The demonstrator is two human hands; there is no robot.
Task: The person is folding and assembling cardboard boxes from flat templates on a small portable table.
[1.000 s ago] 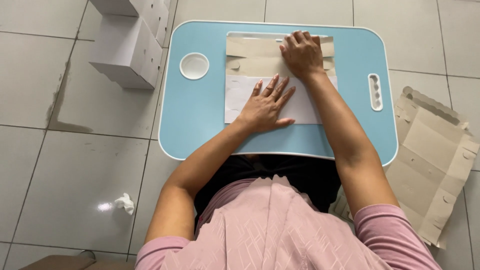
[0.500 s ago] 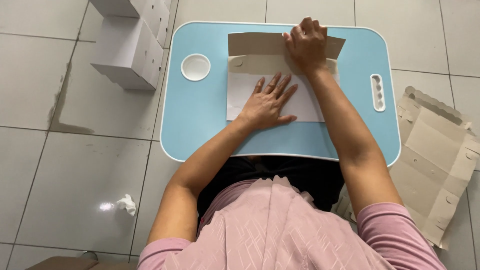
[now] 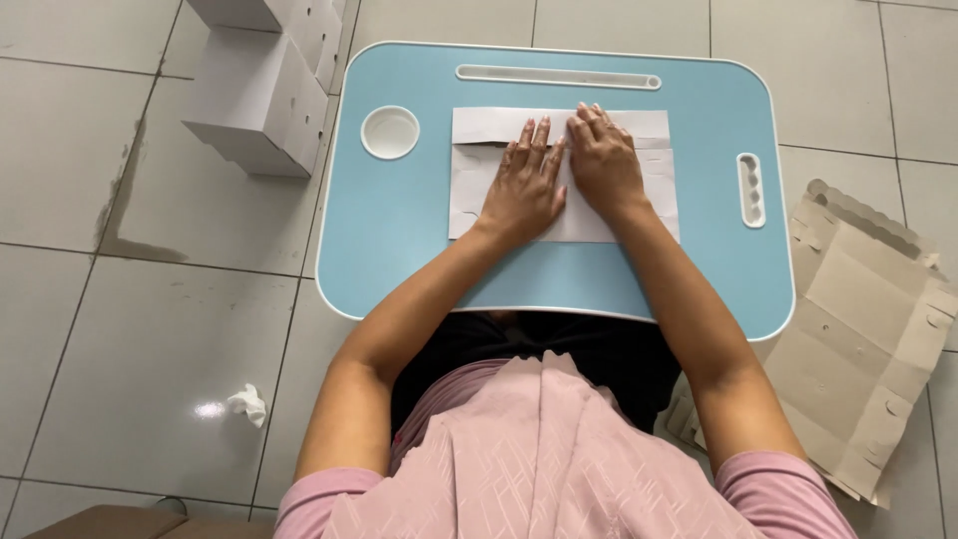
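A flat white cardboard box blank [image 3: 649, 185] lies folded on a light blue lap table [image 3: 399, 250]. My left hand [image 3: 524, 185] rests flat on the middle of the blank, fingers spread toward the far edge. My right hand [image 3: 602, 160] presses flat beside it on the right, the two hands touching at the fingers. Neither hand grips anything; both palms push down on the folded flap.
The table has a round cup recess [image 3: 390, 132], a long slot [image 3: 559, 76] at the far edge and a short slot [image 3: 750, 190] at the right. Assembled white boxes [image 3: 259, 95] stand on the tiled floor at left. Flat cardboard blanks [image 3: 868, 329] lie at right. A crumpled tissue [image 3: 246, 404] lies on the floor.
The brown far flap that my right hand lifted has been folded down toward me, white side up. Both hands now press flat on it side by side.
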